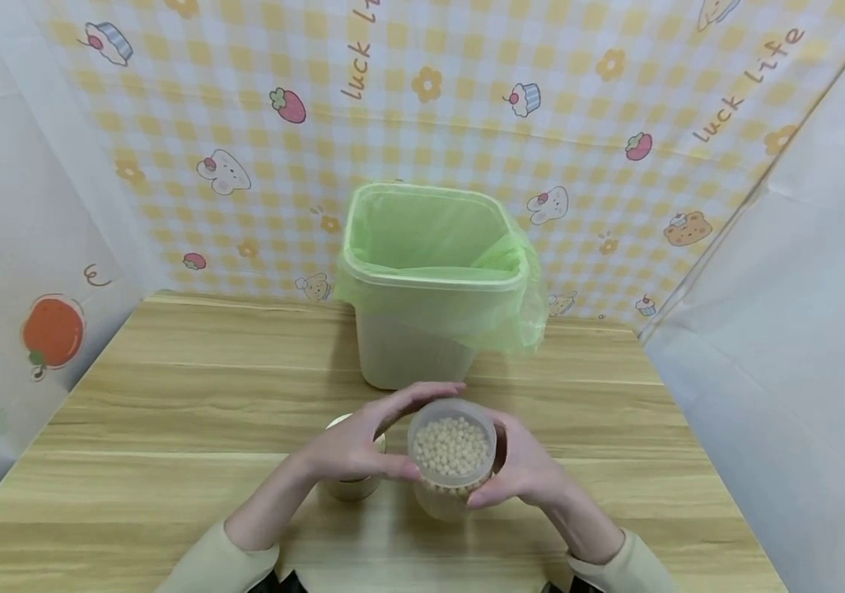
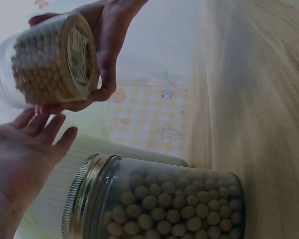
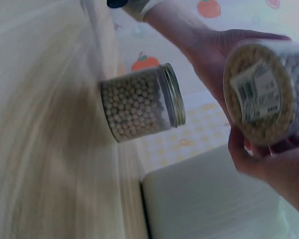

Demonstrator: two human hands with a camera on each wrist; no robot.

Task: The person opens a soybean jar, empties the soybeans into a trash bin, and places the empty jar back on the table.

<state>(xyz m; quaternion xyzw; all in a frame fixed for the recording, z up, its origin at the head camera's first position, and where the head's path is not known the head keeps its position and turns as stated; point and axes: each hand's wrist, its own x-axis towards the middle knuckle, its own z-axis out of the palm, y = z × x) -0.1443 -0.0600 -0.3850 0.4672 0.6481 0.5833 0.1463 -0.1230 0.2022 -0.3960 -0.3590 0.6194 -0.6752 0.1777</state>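
Note:
Above the table, an uncovered clear jar [image 1: 452, 449] full of small pale balls is held upright between both hands. My right hand [image 1: 529, 461] grips its side, thumb at the front and fingers behind. Around the other side curves my left hand [image 1: 352, 445], its thumb at the rim; a gap shows between its far fingers and the jar. The jar's base carries a printed label [image 3: 256, 92]. A second jar [image 3: 134, 104], also full of pale balls and with a gold-coloured lid [image 2: 82, 196], stands on the table, partly hidden by the left hand in the head view.
Behind the hands stands a white bin [image 1: 411, 346] lined with a pale green bag [image 1: 511, 288]. A wood-grain table [image 1: 193, 412] lies beneath everything. Patterned cloth [image 1: 245, 99] hangs at the back, with white sheets at the sides.

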